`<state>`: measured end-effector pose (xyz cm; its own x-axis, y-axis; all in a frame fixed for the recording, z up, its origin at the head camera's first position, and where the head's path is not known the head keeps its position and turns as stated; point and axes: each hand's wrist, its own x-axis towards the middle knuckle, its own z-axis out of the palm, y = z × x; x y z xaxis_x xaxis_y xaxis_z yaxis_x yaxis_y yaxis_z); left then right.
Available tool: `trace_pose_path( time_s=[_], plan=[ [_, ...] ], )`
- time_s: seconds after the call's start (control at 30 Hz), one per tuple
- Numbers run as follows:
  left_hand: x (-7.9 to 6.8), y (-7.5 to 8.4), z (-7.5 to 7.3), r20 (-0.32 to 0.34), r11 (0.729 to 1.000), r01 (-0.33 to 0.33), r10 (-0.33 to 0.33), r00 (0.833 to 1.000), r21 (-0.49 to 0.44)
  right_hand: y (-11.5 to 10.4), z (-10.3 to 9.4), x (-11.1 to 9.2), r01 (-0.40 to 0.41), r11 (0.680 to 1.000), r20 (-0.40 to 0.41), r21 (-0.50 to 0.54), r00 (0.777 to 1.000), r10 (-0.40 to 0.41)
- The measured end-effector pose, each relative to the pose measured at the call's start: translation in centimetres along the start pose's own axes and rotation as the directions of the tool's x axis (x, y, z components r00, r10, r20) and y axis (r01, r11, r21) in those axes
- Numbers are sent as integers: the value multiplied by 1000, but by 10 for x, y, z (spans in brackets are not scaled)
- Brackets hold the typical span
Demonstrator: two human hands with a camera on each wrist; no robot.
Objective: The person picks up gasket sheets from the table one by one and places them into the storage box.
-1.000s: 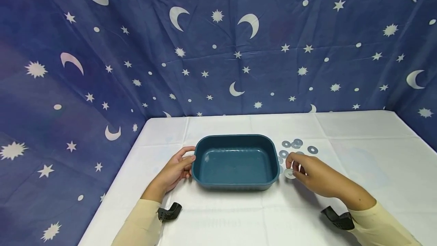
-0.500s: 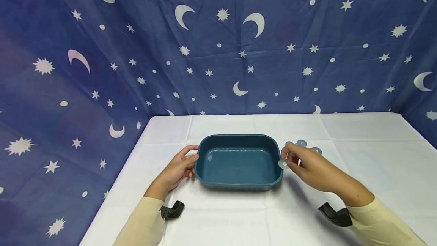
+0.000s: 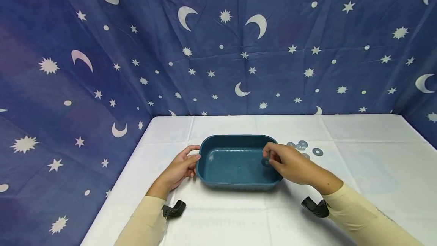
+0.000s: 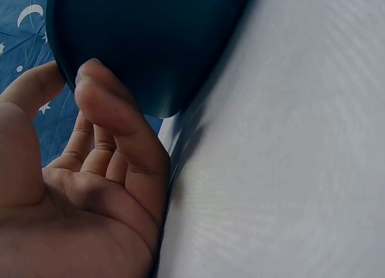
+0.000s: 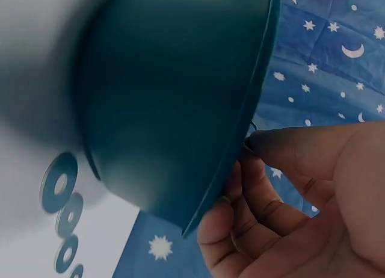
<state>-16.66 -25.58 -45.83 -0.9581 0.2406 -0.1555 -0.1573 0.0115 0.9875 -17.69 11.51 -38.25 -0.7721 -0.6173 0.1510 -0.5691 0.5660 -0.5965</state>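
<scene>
A dark teal plastic tub (image 3: 235, 185), rectangular with rounded corners, stands on the white table. My left hand (image 3: 179, 168) grips its left end, thumb and index finger at the rim, as the left wrist view also shows with the tub wall (image 4: 144, 43) beside the fingers. My right hand (image 3: 290, 162) reaches over the right rim and pinches a flat metal washer (image 3: 265, 161) above the inside of the tub. In the right wrist view the tub's end wall (image 5: 168, 109) hides most of that washer. The bottom of the tub shows bare where it is visible.
Several grey washers lie right of the tub, among them a separate washer (image 3: 317, 152) and an overlapping washer (image 3: 302, 144). My right forearm partly covers that group. A blue curtain (image 3: 218, 67) with moons and stars hangs behind and left of the table (image 3: 232, 215).
My right hand has lifted a washer from the table beside the tub and carried it left over the rim. My left hand has stayed on the tub's left end.
</scene>
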Motion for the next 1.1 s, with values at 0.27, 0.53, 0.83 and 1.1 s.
trace_pose_path(
  time_s=[0.27, 0.53, 0.83, 1.1],
  plan=[
    [1, -1, -2, -3, 1000, -1, 1, 1000, 3, -4, 14, 17, 6, 1000, 57, 28, 998, -7],
    [0, -3, -2, -10, 1000, 6, -6, 1000, -1, -2, 33, 31, 40, 998, 119, 50, 992, -46],
    [2, 0, -2, 3, 1000, -7, 7, 1000, 19, 1, 44, 40, 46, 998, 169, 38, 984, -51],
    [1, 2, 1, -10, 1000, 20, -20, 1000, 15, 2, 50, 43, 31, 999, 213, -12, 977, -28]
  ],
)
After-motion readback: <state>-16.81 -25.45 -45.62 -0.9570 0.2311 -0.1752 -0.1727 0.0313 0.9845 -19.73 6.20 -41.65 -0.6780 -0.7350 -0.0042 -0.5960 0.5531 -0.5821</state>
